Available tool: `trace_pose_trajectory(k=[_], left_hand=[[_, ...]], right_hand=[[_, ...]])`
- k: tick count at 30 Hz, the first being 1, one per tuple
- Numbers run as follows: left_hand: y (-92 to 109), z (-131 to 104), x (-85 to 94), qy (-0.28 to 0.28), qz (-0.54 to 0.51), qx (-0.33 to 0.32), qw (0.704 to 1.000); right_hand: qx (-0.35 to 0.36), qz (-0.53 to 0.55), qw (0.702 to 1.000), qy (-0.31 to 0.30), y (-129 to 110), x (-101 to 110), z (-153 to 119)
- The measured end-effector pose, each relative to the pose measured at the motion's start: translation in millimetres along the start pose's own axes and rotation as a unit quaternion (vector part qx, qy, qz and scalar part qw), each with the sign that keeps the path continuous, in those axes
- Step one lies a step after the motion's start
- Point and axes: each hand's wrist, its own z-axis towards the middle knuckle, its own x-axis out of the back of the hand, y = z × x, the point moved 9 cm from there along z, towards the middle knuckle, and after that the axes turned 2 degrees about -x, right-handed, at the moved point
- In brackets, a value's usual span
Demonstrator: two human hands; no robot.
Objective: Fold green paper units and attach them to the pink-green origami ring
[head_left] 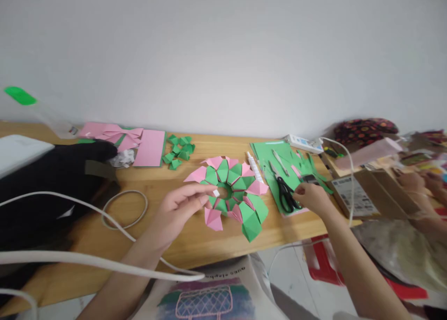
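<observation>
Between thumb and fingers my left hand (186, 202) pinches a small white piece (216, 193), over the left side of a wreath of folded pink and green paper (240, 184). The wreath lies on the wooden table. My right hand (311, 196) is closed beside the handles of black scissors (286, 194); what its fingers hold, if anything, is too small to name. The scissors rest on green paper sheets (270, 152), with a cutter (280, 162) further back. A white tube (254, 166) lies between wreath and sheets.
Green folded pieces (179, 150), pink paper (150, 147) and crumpled white paper (123, 159) are at the back left. A white cable (104, 260) crosses the left foreground. A power strip (304, 143) and cardboard box (375, 194) stand right. Another person's hands (414, 182) are far right.
</observation>
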Motion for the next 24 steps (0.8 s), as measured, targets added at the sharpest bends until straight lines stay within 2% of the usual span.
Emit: trace_pose_trajectory(k=[2,4,7,8,10,11,12,14,16,24], left_hand=[[0,0,-0.5,0.004,-0.011,0.011,1.000],[1,1,-1.7,0.007,-0.019,0.020,1.000],[3,2,-7.7,-0.007,-0.041,0.032,0.999],[3,2,-10.5,-0.016,-0.055,0.038,0.998],[3,2,-16.5,-0.034,-0.097,0.061,0.993],[2,1,-19.0,-0.041,-0.123,0.075,0.989],[2,0,-21.3,-0.047,-0.149,0.088,0.984],[2,-3,-25.4,-0.062,-0.196,0.104,0.973],[4,-7,-27.5,-0.074,-0.223,0.109,0.966],[10,-13,-30.1,-0.070,-0.196,0.144,0.967]], right_hand=[[0.038,-0.012,0.999,0.026,-14,8,-6],[0.088,-0.009,0.994,0.062,-35,21,-24],[0.181,0.023,0.975,0.125,-82,43,-67],[0.229,0.041,0.959,0.162,-103,53,-86],[0.450,0.075,0.835,0.308,-155,80,-148],[0.514,0.072,0.786,0.335,-171,82,-170],[0.547,0.066,0.766,0.331,-184,81,-181],[0.580,0.066,0.745,0.323,-200,78,-190],[0.588,0.063,0.742,0.316,-205,74,-190],[0.594,0.054,0.736,0.318,-202,68,-190]])
